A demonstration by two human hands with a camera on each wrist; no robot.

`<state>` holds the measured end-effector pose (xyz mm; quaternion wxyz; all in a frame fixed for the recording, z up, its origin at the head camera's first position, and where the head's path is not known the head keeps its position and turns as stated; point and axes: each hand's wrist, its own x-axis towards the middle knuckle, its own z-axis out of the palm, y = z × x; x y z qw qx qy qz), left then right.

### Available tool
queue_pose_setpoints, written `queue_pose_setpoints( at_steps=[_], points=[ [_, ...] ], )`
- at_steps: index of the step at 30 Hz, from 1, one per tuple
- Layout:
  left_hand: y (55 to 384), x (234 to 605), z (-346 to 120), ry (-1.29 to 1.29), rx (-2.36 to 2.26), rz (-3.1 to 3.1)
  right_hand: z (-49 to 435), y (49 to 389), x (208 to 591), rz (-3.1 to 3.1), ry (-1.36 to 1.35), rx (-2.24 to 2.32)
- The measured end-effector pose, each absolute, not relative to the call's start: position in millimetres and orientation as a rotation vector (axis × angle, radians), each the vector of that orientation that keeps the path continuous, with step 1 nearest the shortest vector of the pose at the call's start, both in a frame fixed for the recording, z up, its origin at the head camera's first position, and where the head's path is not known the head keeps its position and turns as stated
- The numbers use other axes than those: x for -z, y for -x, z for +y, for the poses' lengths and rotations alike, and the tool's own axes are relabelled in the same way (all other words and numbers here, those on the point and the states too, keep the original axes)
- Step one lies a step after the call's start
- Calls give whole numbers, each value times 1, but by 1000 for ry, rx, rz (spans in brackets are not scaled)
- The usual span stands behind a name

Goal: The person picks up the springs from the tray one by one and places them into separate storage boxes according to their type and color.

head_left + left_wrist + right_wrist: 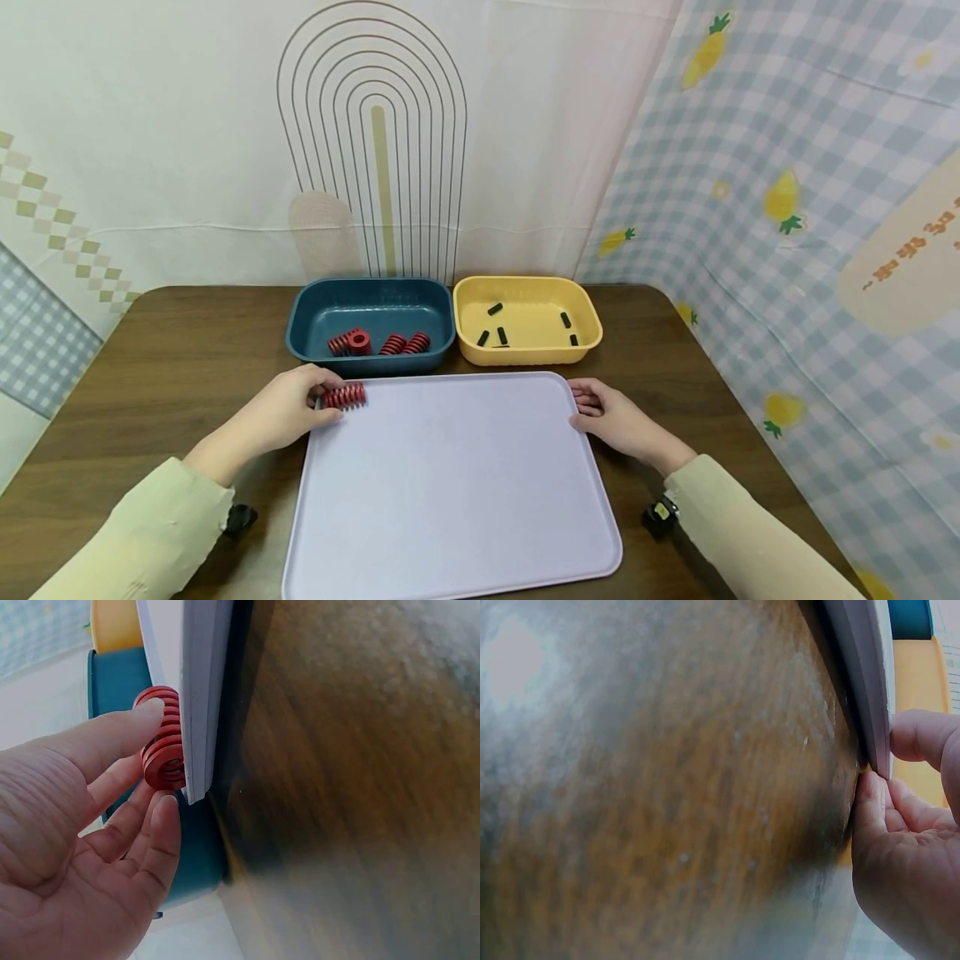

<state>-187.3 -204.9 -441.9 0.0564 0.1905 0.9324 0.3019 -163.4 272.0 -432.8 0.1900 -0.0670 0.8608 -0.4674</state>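
At the back left corner of the pale lilac tray, my left hand holds a red coil spring between thumb and fingers. The spring lies on its side against the tray's surface, its round end facing the camera in the left wrist view. My right hand grips the tray's back right corner. In the right wrist view the thumb presses the tray's upper side, with the fingertips at the outer edge and underside.
Behind the tray stands a dark blue bin with several red springs inside. Touching it on the right is a yellow bin with several small dark green cylinders. All stand on a brown wooden table, with patterned cloth behind and to the right.
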Motion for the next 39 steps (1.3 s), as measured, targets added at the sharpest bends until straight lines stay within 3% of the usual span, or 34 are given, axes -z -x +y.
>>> queue_pose_setpoints(
  at_steps=[7,17,39],
  points=[
    [188,439,-203,-609,-909,2807,272,164,434,2425,173,1300],
    [192,441,-201,-602,-889,2767,288,176,465,2450,178,1292],
    [187,442,-196,-712,-913,2821,288,177,464,2462,177,1273]
  ],
)
